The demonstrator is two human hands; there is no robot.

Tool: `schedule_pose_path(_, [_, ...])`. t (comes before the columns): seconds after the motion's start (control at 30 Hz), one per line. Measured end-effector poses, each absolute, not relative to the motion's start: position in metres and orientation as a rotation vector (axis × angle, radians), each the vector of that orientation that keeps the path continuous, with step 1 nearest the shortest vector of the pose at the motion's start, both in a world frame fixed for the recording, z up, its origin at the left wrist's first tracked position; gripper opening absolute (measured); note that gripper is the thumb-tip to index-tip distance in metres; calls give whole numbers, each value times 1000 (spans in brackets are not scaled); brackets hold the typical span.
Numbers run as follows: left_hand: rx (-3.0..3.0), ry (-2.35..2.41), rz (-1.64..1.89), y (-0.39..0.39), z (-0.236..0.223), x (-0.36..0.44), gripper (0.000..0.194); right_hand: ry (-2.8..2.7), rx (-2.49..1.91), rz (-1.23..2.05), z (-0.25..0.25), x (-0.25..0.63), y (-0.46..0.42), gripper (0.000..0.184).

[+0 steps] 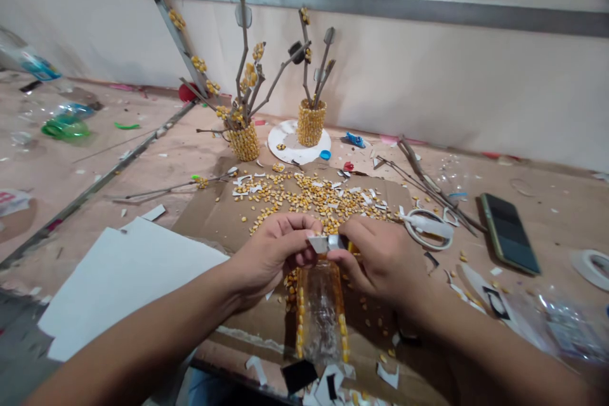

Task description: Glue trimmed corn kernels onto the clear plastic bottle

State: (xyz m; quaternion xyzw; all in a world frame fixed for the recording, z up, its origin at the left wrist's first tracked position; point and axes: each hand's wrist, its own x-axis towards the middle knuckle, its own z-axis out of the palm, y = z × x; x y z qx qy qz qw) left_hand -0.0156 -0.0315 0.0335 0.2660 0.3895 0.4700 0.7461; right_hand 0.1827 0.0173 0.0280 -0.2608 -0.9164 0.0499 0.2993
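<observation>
Near the middle, my left hand point(280, 244) pinches a small white piece point(318, 243) between thumb and fingers. My right hand point(380, 260) is closed around a small silver-ended tool point(335, 242) that touches the white piece; its kind is mostly hidden by my fingers. Below both hands lies a clear plastic bottle piece point(321, 314) with rows of corn kernels along its two long sides. Loose corn kernels point(304, 193) and white scraps are scattered on a cardboard sheet point(204, 209) beyond my hands.
At the back stand two kernel-covered pots, a left pot point(245, 143) and a right pot point(311, 124), both holding twigs. White sheets point(128, 279) lie left. On the right are scissors point(431, 228), a phone point(510, 233), a tape roll point(594, 266) and twigs point(423, 171).
</observation>
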Motion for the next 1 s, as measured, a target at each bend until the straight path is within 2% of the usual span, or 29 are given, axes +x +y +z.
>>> schedule_pose_path(0.23, [545, 727, 1057, -32, 34, -20, 26, -2250, -1132, 293, 13, 196, 41, 40])
schedule_pose_path(0.33, [607, 817, 1057, -30, 34, -23, 31, -2213, -1067, 474, 19, 196, 38, 30])
schedule_pose_path(0.47, [739, 922, 1024, -29, 32, -26, 28, -2154, -755, 790, 32, 187, 20, 3])
schedule_pose_path(0.57, [796, 933, 991, -31, 30, -25, 23, -2156, -530, 776, 35, 181, 13, 24])
schedule_pose_path(0.63, [822, 939, 960, -32, 28, -26, 20, -2182, -471, 703, 33, 179, 14, 27])
schedule_pose_path(0.77, [949, 981, 866, -28, 33, -33, 19, -2201, -466, 617, 28, 179, 18, 18])
schedule_pose_path(0.87, [1271, 1071, 777, -21, 42, -49, 14, -2240, -606, 641, 31, 186, 17, 8])
schedule_pose_path(0.93, [1576, 1138, 650, -16, 45, -62, 26, -2279, -741, 686, 36, 191, 15, 4])
schedule_pose_path(1.0, [1732, 1121, 483, -12, 43, -71, 40, -2311, -812, 765, 42, 195, 13, 9])
